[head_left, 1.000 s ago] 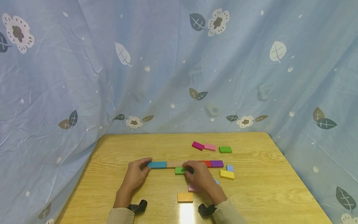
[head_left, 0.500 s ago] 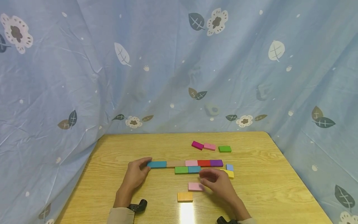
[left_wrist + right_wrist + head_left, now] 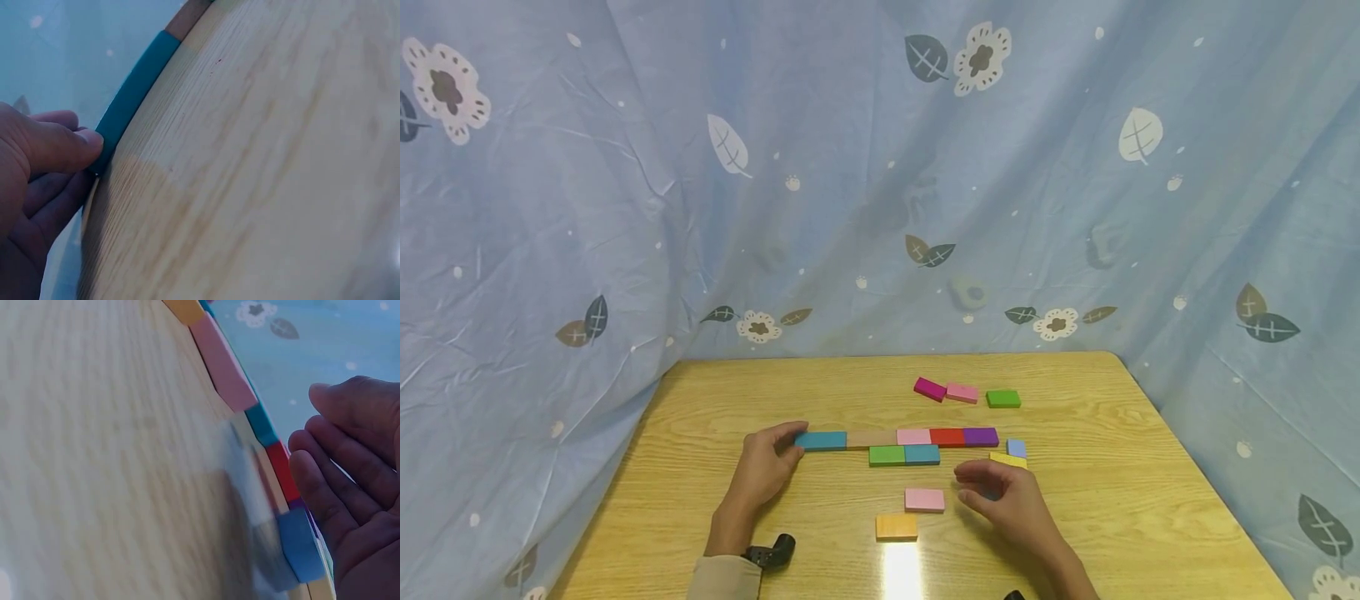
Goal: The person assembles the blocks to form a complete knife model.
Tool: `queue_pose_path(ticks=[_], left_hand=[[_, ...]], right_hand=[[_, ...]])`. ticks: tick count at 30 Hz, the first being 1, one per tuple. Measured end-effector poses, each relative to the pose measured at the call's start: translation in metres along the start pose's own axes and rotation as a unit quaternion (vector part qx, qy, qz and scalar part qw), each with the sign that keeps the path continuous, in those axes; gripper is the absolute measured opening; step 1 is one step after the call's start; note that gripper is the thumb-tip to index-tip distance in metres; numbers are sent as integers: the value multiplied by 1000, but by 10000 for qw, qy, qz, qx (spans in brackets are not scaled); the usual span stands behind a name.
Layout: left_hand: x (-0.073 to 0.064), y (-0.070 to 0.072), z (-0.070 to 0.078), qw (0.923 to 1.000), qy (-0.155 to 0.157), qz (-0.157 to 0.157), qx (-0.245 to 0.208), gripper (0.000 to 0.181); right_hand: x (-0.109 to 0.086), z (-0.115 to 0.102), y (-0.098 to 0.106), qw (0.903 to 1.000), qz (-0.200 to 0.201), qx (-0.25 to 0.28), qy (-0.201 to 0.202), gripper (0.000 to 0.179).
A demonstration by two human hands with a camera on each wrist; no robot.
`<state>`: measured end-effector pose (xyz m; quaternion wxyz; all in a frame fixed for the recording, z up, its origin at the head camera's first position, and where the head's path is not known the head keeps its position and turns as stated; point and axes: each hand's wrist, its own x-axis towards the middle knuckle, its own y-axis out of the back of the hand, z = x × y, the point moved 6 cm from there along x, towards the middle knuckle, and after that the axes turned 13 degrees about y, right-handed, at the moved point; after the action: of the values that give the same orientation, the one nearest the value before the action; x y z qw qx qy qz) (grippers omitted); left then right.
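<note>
The thumb and fingers of my left hand pinch the left end of a long blue block. That block starts a row continuing with a tan block, a pale pink one, a red one and a purple one. Against the row's near side lie a green block and a shorter blue block. My right hand hovers right of these, thumb and fingers apart, holding nothing. A light blue block lies under it, mostly covered by the hand in the head view.
Nearer the front lie a pink block and an orange block. A yellow block and a small blue block sit beyond the right hand. Magenta, pink and green blocks lie behind the row.
My right hand has let go of the shorter blue block beside the green one and moved right and toward the front. The left hand stays at the row's end.
</note>
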<state>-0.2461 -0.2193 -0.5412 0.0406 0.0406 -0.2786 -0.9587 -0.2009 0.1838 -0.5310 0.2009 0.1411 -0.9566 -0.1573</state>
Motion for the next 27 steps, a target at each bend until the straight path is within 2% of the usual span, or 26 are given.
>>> queue_pose_path(ticks=[6, 14, 22, 27], left_hand=[[0, 0, 0, 10000, -61, 37, 53, 43], [1, 0, -1, 10000, -23, -21, 24, 44], [1, 0, 0, 10000, -36, -17, 56, 44], [1, 0, 0, 10000, -51, 5, 78, 43]], right_hand=[[-1, -3, -15, 9995, -310, 57, 101, 35], [1, 0, -30, 9981, -581, -122, -134, 33], [5, -3, -33, 9970, -495, -599, 61, 26], [13, -10, -37, 9965, -391, -692, 250, 26]])
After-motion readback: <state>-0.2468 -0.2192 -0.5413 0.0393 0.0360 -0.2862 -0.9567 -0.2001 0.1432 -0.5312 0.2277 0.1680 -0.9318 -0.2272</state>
